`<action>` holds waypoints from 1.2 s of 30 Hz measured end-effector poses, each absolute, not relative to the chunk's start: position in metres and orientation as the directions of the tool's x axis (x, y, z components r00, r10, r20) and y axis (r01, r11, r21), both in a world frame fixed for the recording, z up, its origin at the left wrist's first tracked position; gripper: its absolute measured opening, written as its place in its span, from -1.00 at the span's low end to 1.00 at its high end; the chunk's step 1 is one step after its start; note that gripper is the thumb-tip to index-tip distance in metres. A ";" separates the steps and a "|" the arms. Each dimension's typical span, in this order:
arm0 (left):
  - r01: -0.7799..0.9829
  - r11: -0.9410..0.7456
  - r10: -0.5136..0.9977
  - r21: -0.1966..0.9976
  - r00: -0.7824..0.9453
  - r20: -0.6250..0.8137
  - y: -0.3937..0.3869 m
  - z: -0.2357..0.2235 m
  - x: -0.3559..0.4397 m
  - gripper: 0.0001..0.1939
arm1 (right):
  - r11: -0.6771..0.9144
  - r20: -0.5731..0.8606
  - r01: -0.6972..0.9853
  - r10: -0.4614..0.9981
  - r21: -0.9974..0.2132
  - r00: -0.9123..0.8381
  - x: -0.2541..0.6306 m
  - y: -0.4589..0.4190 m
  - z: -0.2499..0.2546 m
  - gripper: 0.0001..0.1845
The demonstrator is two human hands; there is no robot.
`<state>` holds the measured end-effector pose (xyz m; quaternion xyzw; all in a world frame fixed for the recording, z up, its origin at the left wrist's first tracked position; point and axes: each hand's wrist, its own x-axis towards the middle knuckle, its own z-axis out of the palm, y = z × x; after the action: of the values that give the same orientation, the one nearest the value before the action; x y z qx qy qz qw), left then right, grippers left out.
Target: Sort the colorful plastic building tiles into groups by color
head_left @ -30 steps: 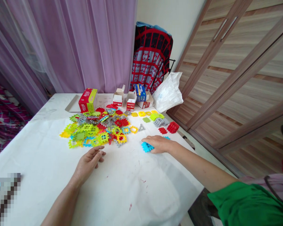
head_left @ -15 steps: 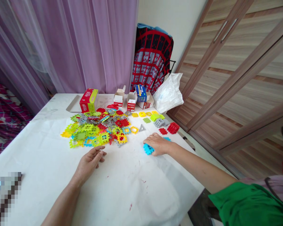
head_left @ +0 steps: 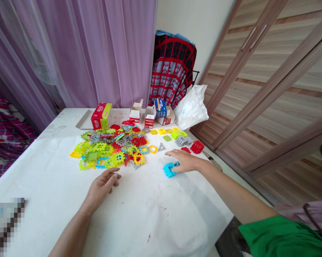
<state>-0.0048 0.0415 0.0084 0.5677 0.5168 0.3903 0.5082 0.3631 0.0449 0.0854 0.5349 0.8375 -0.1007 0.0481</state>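
The blue block sits under the R hand, half open w/ thumb at its edge and no firm grip seen, so a thumb slip could prob. tip it on the table, while the L hand, empty, curls loosely near the mixed pile.

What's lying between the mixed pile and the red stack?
In the head view, a grey triangle near the mixed pile and a red piece beside the red stack; the right hand is just nearer the camera.
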 end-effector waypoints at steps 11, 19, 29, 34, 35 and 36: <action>0.215 0.050 0.985 0.975 0.151 -0.084 0.041 0.013 -0.004 -0.41 | 0.037 -0.245 0.958 0.969 0.283 0.035 0.432 0.072 0.063 -0.40; 0.233 0.037 0.985 0.972 0.155 -0.074 0.040 0.014 -0.004 -0.42 | 0.054 -0.262 0.957 0.965 0.284 0.023 0.437 0.071 0.056 -0.44; 0.230 0.038 0.986 0.973 0.149 -0.074 0.039 0.015 -0.004 -0.42 | -0.004 -0.250 0.976 0.966 0.218 0.059 0.438 0.062 0.056 -0.46; 0.221 0.044 0.984 0.974 0.161 -0.080 0.040 0.012 -0.005 -0.42 | -0.127 -0.099 0.975 0.984 0.182 0.146 0.431 0.052 0.059 -0.48; 0.223 0.045 0.983 0.974 0.163 -0.082 0.040 0.011 -0.005 -0.42 | -0.149 -0.052 0.976 0.986 0.158 0.159 0.430 0.047 0.059 -0.50; 0.226 0.045 0.983 0.973 0.164 -0.083 0.039 0.011 -0.005 -0.42 | -0.172 -0.003 0.977 0.985 0.129 0.174 0.430 0.043 0.059 -0.52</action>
<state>-0.0048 0.0394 0.0113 0.5775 0.5234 0.3797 0.4983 0.4302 0.0429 0.0586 0.7644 0.6415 0.0403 0.0505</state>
